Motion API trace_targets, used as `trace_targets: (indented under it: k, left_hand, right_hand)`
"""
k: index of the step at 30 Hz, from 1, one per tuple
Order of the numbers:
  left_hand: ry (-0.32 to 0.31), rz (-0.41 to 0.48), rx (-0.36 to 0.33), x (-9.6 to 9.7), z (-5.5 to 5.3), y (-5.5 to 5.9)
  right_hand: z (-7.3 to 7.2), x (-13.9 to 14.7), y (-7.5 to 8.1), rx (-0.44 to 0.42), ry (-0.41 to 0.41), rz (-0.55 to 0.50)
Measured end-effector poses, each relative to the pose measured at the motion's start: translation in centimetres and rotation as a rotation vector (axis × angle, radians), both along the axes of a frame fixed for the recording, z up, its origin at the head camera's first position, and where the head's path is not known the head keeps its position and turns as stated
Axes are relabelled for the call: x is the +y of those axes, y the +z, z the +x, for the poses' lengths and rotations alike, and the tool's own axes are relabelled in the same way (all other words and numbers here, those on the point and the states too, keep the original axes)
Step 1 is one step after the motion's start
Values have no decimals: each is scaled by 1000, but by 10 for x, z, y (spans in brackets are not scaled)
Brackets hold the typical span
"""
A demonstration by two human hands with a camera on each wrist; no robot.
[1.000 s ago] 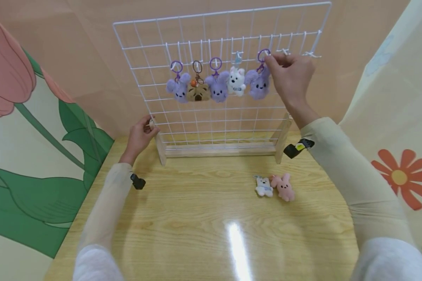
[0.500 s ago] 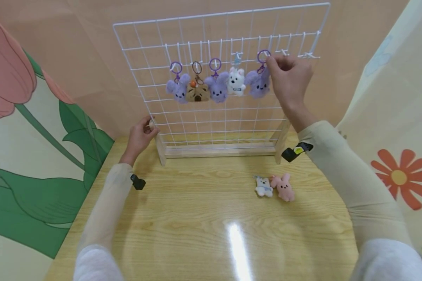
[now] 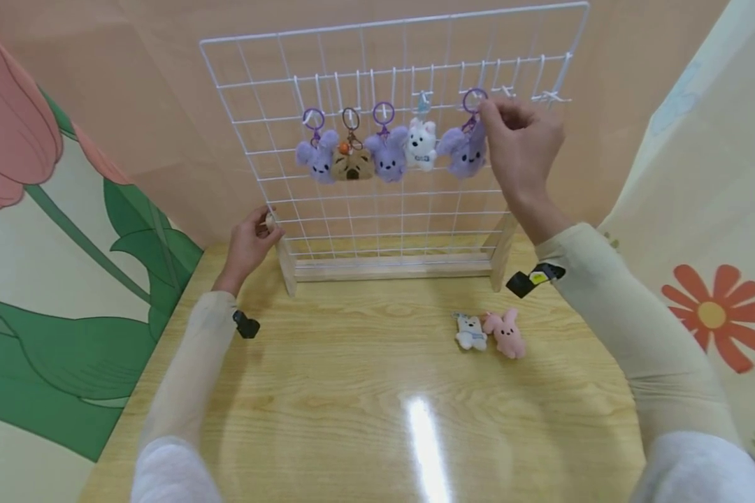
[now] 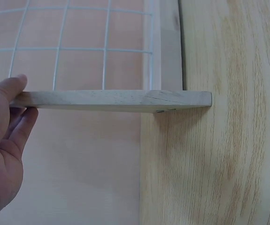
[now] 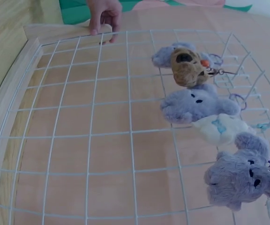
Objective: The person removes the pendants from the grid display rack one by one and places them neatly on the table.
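My right hand (image 3: 525,143) pinches the purple ring (image 3: 465,103) of a lilac plush keychain (image 3: 468,154) at the hooks on the right half of a white wire grid (image 3: 377,202). In the right wrist view this plush (image 5: 238,180) hangs close to the grid, and only a sliver of the hand shows at the edge. My left hand (image 3: 248,244) grips the top of the stand's left wooden leg. The left wrist view shows that wooden leg (image 4: 106,99) held between thumb and fingers.
Along the hook row hang two more lilac plush keychains (image 3: 386,157), a brown bear-like one (image 3: 353,166) and a white one (image 3: 421,145). On the table (image 3: 352,391) lie a white plush keychain (image 3: 471,333) and a pink rabbit-like one (image 3: 509,337). Free hooks (image 3: 547,96) stick out at right.
My right hand has shifted very slightly, and the lilac plush in it has swung a little to the right and tilted. The left hand keeps its place on the wooden leg.
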State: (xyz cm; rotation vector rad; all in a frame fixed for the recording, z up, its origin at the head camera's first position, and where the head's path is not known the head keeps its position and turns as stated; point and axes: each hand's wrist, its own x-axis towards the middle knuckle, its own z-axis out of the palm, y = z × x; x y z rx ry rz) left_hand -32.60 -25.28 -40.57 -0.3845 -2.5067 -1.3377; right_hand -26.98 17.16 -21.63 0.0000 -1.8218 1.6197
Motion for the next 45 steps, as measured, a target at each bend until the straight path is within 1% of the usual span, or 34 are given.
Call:
trace_targets:
  k: [6,12,18,21,28,34,38,41,45]
  left_hand:
    - [2,2,3,-1,0,1]
    - [2,-3,6,-2,1,0]
    - [13,-1,4,-2,0,1]
    - [9,-3,8,-1,-1,1]
    - [0,7,10,-1,-1,0]
    - [-2,20,4,0,0,0]
    - [-4,28,-2,1,0,1]
    - [-4,27,-1,1,0,1]
    - [-5,28,-1,1,0,1]
  right_hand:
    - [11,-3,4,9,10,2]
    - [22,-4,3,50,-14,102]
    - [33,-6,-1,53,-10,160]
    - [38,-6,-6,72,-9,203]
    - [48,-6,-19,65,18,279]
    - [58,-7,-32,76,43,309]
    - [65,-8,-42,123,51,356]
    - [69,-8,-50,145,72,366]
    - [75,-7,-60,142,102,368]
